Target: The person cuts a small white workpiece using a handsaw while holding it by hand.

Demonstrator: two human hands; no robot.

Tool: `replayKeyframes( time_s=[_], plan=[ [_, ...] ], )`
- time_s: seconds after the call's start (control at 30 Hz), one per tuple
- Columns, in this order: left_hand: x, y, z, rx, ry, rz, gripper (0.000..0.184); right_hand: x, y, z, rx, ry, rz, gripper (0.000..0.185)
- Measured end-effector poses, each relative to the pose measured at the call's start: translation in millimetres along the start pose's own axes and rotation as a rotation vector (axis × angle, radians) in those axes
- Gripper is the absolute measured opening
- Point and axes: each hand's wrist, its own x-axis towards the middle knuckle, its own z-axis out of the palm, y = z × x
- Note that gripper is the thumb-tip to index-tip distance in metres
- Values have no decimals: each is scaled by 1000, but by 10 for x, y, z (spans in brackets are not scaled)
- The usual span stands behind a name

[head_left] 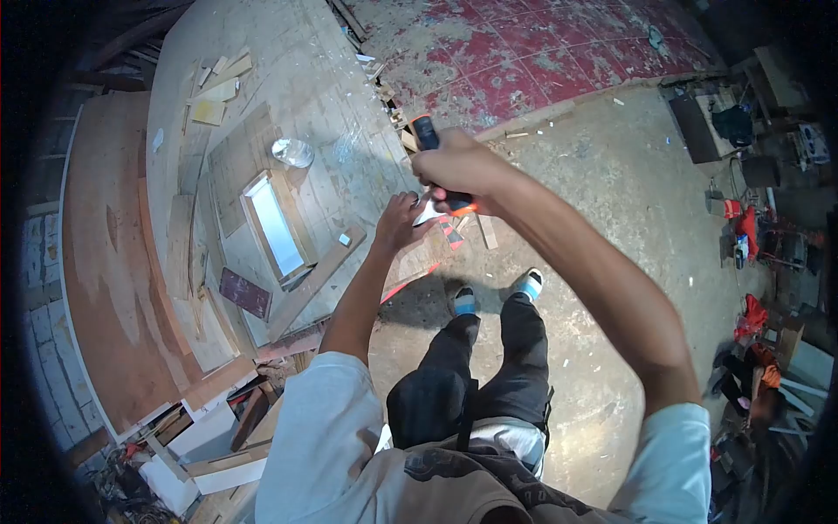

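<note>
One black-orange tool handle (426, 134) clenched in right hand (461, 164); left hand (399, 220) pinches white piece (427, 212) by right edge of tabletop (353, 105); handle slipping could injure left hand.

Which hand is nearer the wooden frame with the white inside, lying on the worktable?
Left. The left hand is at the edge of the worktable, right of the wooden frame; the right hand, gripping a black-and-orange tool, is farther right.
</note>
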Motion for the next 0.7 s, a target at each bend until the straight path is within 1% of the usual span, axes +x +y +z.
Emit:
replayKeyframes(
  time_s=[0.07, 0.1, 0.17, 0.23, 0.27, 0.3, 0.33, 0.4, 0.43, 0.5, 0.53, 0.63, 0.7],
  plan=[
    [-122, -81, 236, -501, 25, -298, 53, -238, -102, -32, 33, -22, 3, 4],
    [-116, -47, 145, -499, 23, -306, 53, -260, -70, -41, 35, -28, 8, 4],
    [46, 75, -124, -51, 19, -34, 55, -256, -21, -78, -22, -35, -19, 10],
    [80, 130, -169, -17, -1, -59, 53, 103, 321, -123, -40, -30, -30, 10],
    [60, 138, -186, 10, -31, -67, 52, 388, 630, -158, 6, -12, 7, 5],
    [58, 99, -183, 14, -35, -59, 52, 639, 823, -202, 47, 9, 38, 5],
    [66, 57, -139, -17, -15, -34, 52, 851, 883, -222, 45, 10, 32, 5],
    [50, 35, -97, -32, 53, 12, 50, 1183, 891, -111, 72, 12, 76, 10],
    [21, 39, -84, -33, 47, 19, 50, 1238, 861, -45, 80, 17, 74, 10],
    [24, 47, -67, 1, -1, -36, 49, 1325, 778, 28, 39, 138, 122, 14],
    [35, 52, -66, -2, 1, -31, 49, 1312, 787, 37, 9, 152, 98, 13],
    [-2, 40, -82, 1, 20, -17, 49, 1235, 813, 59, -80, 126, 71, 13],
    [36, 3, -61, -8, 16, 42, 51, 1122, 650, 39, -40, 99, 76, 11]
  ],
)
